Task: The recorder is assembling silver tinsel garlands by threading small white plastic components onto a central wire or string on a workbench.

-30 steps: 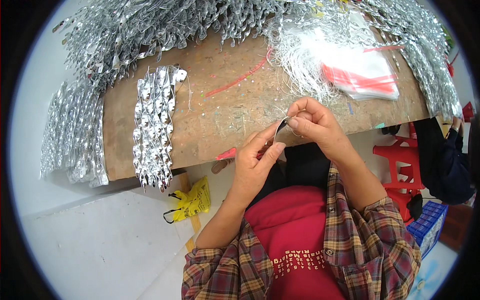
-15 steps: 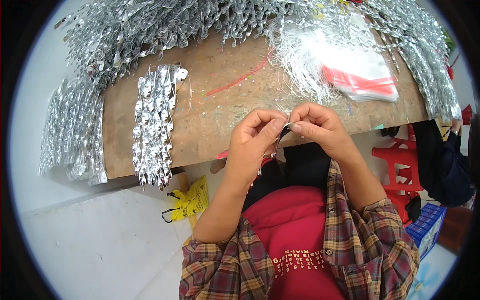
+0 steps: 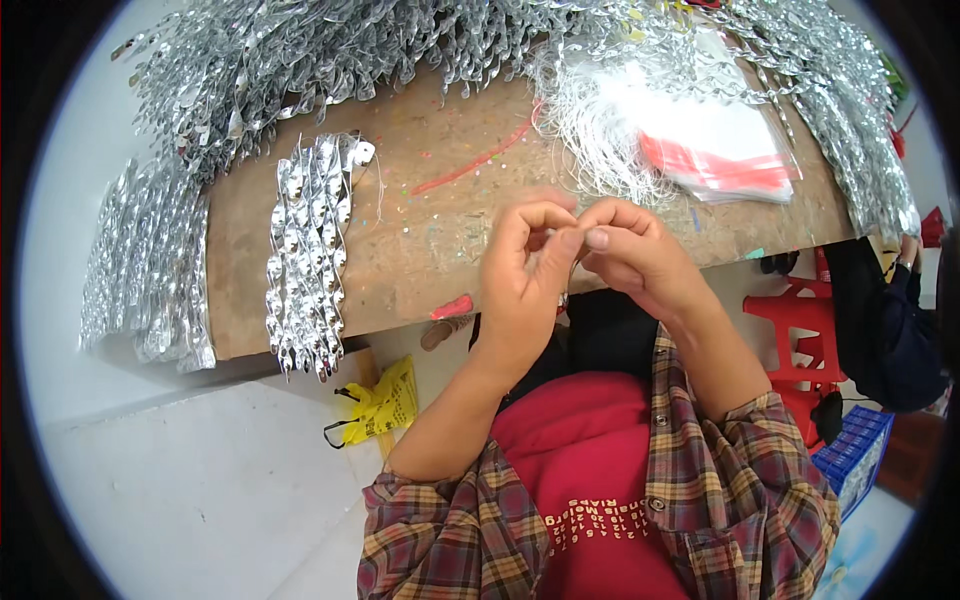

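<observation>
My left hand (image 3: 525, 275) and my right hand (image 3: 630, 250) meet fingertip to fingertip over the near edge of the brown worktable (image 3: 440, 230). Both pinch a small silver piece (image 3: 565, 240), mostly hidden between the fingers. A flat bundle of silver spiral strips (image 3: 310, 250) lies to the left, hanging over the table's edge. Behind my hands sits a tangle of thin silver wire (image 3: 590, 130) next to clear bags with red parts (image 3: 715, 150).
Heaps of silver spiral strips (image 3: 300, 60) cover the table's back, the left side (image 3: 150, 265) and the right end (image 3: 850, 130). A yellow bag (image 3: 385, 405) lies on the floor. Red plastic stools (image 3: 800, 330), a blue crate (image 3: 850, 455) and another person's dark sleeve (image 3: 895, 330) are at right.
My left hand rose from below the table edge to meet my right hand, and both now pinch the small piece closer together.
</observation>
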Motion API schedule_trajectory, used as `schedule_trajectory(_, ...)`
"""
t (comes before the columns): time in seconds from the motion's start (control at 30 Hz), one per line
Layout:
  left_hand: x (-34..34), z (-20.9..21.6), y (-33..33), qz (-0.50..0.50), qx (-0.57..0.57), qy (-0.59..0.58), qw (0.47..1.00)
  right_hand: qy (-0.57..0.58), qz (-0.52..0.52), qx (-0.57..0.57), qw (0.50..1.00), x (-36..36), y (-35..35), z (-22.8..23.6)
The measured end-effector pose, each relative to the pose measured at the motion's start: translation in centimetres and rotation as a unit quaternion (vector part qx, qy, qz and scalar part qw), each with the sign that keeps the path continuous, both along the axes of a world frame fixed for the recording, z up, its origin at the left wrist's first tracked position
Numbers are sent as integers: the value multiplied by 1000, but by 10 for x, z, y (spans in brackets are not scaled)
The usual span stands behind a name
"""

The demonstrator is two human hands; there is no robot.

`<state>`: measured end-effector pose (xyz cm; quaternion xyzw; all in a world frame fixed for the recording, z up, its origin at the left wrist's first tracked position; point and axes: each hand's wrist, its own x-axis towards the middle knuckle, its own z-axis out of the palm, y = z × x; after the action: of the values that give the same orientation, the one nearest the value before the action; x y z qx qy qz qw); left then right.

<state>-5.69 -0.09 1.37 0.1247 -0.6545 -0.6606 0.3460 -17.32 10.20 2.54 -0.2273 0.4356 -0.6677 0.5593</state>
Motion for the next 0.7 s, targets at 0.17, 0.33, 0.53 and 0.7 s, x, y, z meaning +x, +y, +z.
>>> schedule_trajectory(0.17,12,-18,10,-62,23,-67,996,-60,-77,17,995,4,-1,4)
schedule_trajectory(0.33,18,3,-4,-58,-86,-70,992,-48,-88,-28,995,0,3,0)
schedule_trajectory(0.53,50,11,-15,-104,-95,-182,973,-69,-81,-12,994,-13,7,-4)
schedule_trajectory(0.7,74,3,-19,-84,-64,-235,966,-88,-90,-4,992,-18,5,-11)
